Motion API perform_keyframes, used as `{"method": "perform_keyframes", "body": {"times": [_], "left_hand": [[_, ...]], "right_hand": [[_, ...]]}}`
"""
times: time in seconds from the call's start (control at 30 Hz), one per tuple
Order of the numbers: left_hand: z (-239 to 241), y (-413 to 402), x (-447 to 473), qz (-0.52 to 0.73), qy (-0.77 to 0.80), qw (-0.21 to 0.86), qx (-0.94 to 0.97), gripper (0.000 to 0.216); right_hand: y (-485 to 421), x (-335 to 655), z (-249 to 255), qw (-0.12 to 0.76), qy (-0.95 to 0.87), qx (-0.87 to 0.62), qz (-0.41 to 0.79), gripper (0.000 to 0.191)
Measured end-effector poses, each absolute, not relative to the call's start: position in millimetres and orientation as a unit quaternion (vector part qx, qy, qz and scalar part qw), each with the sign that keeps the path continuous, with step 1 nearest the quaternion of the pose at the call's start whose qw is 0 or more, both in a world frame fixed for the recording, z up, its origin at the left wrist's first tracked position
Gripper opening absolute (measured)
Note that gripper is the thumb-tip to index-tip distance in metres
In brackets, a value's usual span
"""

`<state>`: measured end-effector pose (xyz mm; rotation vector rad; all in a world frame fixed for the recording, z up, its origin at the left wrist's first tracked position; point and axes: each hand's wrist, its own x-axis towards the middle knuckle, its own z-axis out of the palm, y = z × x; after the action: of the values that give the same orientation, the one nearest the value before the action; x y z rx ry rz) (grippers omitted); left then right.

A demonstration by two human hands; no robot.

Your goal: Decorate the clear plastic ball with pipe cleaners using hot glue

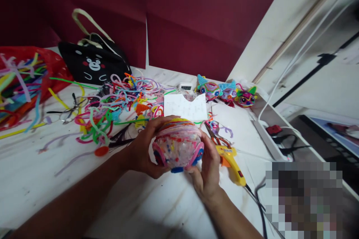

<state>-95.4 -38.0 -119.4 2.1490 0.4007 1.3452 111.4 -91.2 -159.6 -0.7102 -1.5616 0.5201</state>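
Head view: the left hand (pixel 142 151) and right hand (pixel 209 166) hold a colourful ball (pixel 179 145) between them, near a yellow glue gun (pixel 233 165) on the surface (pixel 165 205).

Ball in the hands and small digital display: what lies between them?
In the head view, a white sheet with a notched edge lies between the ball and the display.

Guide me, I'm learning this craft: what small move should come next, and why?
Perhaps free the right hand and reach for the yellow plastic glue gun beside it, leaving the round, multicoloured craft piece in the left hand: bright fuzzy strips band its top, but its translucent middle looks uncovered.
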Motion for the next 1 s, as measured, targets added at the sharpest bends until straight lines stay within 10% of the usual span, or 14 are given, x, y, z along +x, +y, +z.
{"method": "perform_keyframes", "body": {"times": [1.0], "left_hand": [[-122.7, -30.5, -99.1, 0.484, 0.203, 0.191, 0.830, 0.101]], "right_hand": [[-89.3, 113.5, -164.9, 0.619, -0.679, -0.321, 0.230, 0.073]]}}
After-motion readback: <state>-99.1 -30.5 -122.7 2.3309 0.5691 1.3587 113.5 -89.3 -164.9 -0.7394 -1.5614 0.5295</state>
